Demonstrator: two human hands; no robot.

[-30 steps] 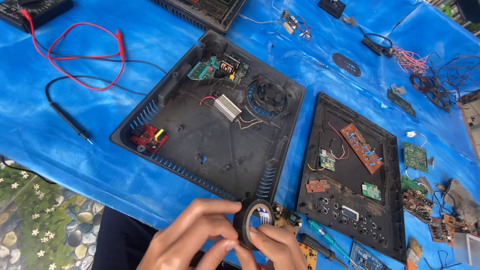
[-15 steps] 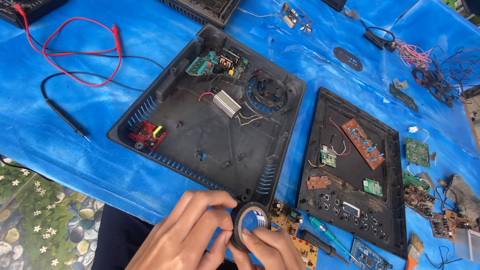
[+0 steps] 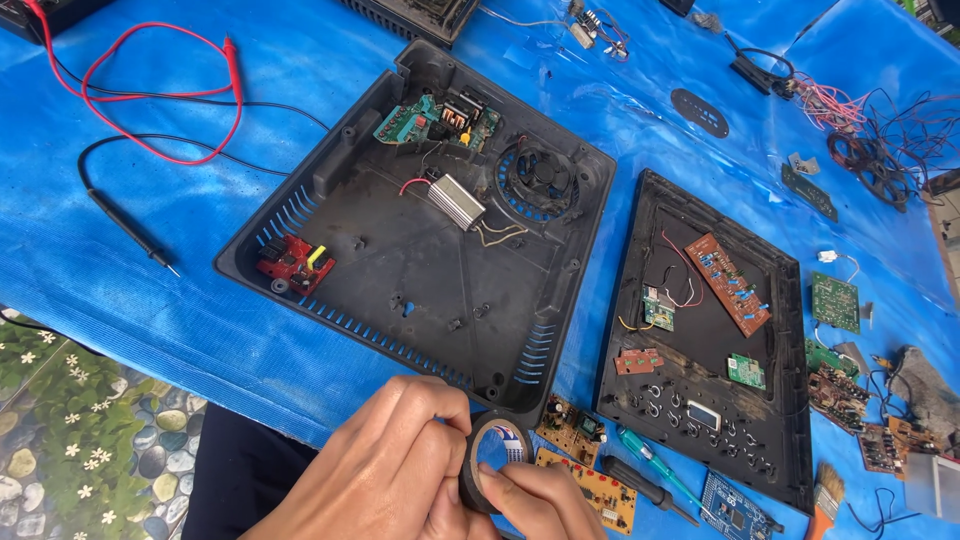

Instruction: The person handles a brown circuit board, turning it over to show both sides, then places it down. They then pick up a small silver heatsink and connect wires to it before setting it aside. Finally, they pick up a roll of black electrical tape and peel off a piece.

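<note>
Working over the blue sheet, I had the open black case ahead and the flat black panel right of it. Tape roll sat at the sheet's near edge, just under the case. Left hand gripped its rim; right hand pinched the lower edge. Looked like I was hunting the tape end; picking it needed a fingernail.

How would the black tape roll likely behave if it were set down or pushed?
The black tape roll, pinched between left hand and right hand, is a round ring, so on edge it would probably roll. It looks small and hollow, likely light. Laid flat it should sit steady.
</note>
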